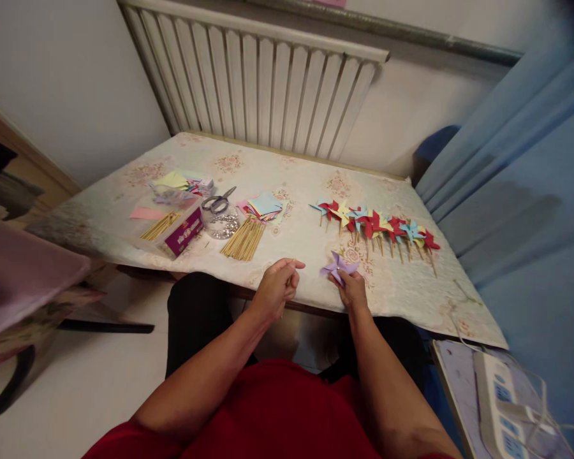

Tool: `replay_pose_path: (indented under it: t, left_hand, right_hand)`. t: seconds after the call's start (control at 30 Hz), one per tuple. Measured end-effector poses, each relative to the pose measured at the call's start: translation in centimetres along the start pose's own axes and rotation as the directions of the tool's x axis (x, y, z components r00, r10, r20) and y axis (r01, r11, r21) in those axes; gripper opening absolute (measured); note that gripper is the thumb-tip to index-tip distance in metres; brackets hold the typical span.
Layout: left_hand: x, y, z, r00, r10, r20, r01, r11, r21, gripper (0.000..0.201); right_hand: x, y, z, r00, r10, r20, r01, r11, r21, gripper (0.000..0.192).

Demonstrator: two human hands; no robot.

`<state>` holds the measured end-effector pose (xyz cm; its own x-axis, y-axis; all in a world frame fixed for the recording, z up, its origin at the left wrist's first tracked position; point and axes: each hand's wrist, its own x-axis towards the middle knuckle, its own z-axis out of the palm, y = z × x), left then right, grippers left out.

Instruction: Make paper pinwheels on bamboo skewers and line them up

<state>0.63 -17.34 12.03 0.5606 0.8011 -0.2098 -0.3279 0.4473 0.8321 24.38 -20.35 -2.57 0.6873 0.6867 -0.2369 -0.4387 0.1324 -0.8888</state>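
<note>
My right hand point(352, 288) pinches a purple paper pinwheel point(337, 265) between thumb and fingers, just above the table's front edge. Its folded blades point outward round the middle. My left hand point(280, 285) is to the left of it, with the fingers curled and the thumb pressed to the index finger. Whatever the left fingers hold is too small or too hidden to name. A bundle of thin wooden sticks point(243, 240) lies beyond the left hand. Next to them are a stack of coloured paper squares point(264, 205) and a clear round container of small shiny pieces point(220, 223).
Scissors point(219, 203) rest on the round container. A purple box point(184, 234) with more sticks point(160, 226) and bagged coloured paper point(178, 182) are at the left. Red, yellow and blue pinwheels point(375, 224) lie in a row at the right. A power strip point(500, 408) is at lower right.
</note>
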Motion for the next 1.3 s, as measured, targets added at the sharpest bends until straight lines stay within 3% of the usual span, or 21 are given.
replay_pose_path:
  t: [0.33,1.3]
  left_hand:
    - [-0.02,0.09,0.22,0.999,-0.034,0.024,0.035,0.999,-0.03,0.024]
    - [-0.11,-0.03,-0.16,0.999,0.01,0.034,-0.01,1.0,0.004,0.017]
  right_hand:
    - [0.05,0.05,-0.04,1.0,0.001,0.015,-0.001,1.0,0.006,0.031]
    - [0.03,0.01,0.03,1.0,-0.008,-0.004,0.008,1.0,0.003,0.031]
